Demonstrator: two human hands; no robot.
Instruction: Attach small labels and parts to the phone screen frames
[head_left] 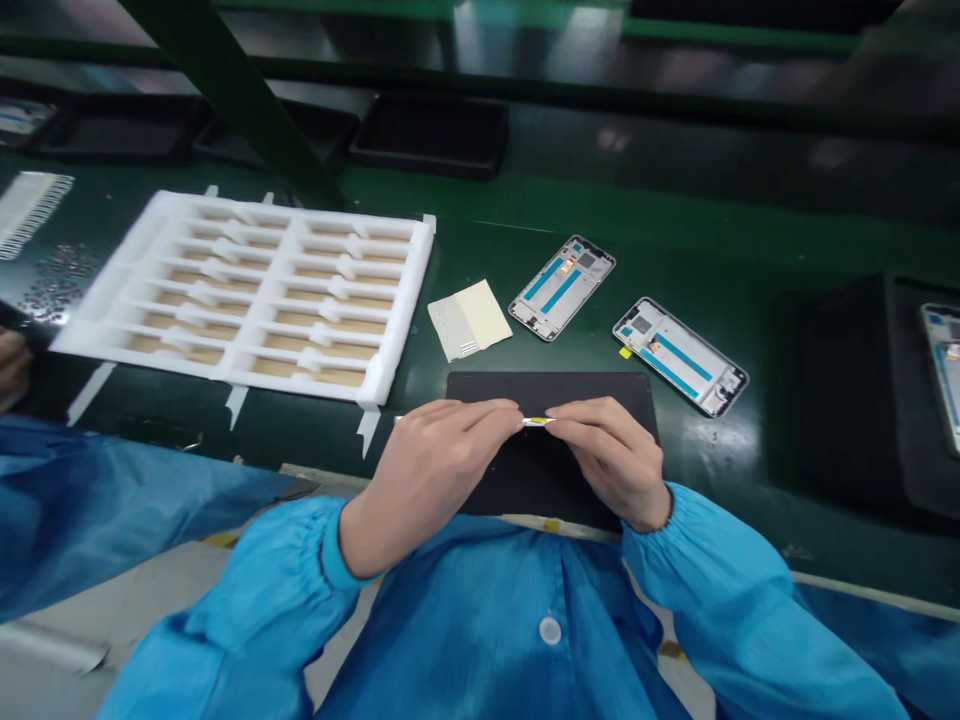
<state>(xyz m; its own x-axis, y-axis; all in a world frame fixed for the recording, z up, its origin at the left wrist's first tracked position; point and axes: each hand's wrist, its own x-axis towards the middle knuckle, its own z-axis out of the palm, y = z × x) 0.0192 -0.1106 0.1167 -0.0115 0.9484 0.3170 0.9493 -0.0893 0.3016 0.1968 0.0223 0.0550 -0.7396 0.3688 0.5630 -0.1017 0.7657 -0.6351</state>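
Over a black mat (pixel 525 485), my left hand (pixel 442 450) and my right hand (pixel 615 455) meet fingertip to fingertip. Both pinch a small thin white strip with a yellow-green part (pixel 535 421), one end in each hand. It is too small to name its exact kind. Behind the mat lie two phone frames with blue strips, one upper phone frame (pixel 561 288) and one right phone frame (pixel 680 357). A yellow tab (pixel 625 352) sits at the edge of the right one. Left of them rests a pale yellow sheet (pixel 472 318) with small slivers on it.
A white foam tray (pixel 259 290) with many slots stands at the left, tape on its edges. Small dark parts (pixel 60 280) are scattered beyond it, near another person's hand (pixel 11 365). Black trays (pixel 431 135) line the back; a black bin (pixel 847 400) stands right.
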